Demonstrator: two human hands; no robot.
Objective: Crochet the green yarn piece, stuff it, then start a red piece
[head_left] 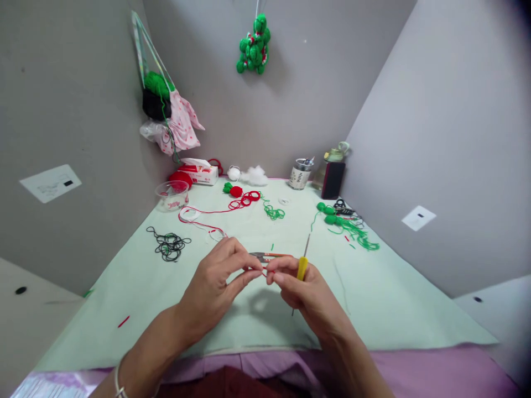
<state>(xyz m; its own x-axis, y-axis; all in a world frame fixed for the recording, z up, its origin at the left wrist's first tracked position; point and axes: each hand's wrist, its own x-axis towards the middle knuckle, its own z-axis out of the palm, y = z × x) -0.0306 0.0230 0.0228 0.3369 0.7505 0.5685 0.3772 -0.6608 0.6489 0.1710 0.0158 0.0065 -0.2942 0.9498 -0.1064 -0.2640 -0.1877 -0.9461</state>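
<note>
Thumb and fingertips of my left hand (219, 284) pinch a thin piece of red yarn (264, 271) above the middle of the table. My right hand (302, 282) pinches the same yarn just to the right, the fingertips of both hands nearly touching. A crochet hook with a yellow handle (302, 268) is also held in my right hand, its metal shaft pointing up. Behind my fingertips lies a pair of thread snips with orange handles (279, 255). A longer red yarn strand (207, 211) runs across the cloth beyond my left hand.
Tangled black cord (170, 246) lies at left. Green crocheted pieces with loose strands (344, 222) lie at right. Along the back stand a clear plastic tub (172, 198), a tissue box (201, 173), a pen tin (299, 175) and a dark upright phone (333, 181). Walls close in three sides.
</note>
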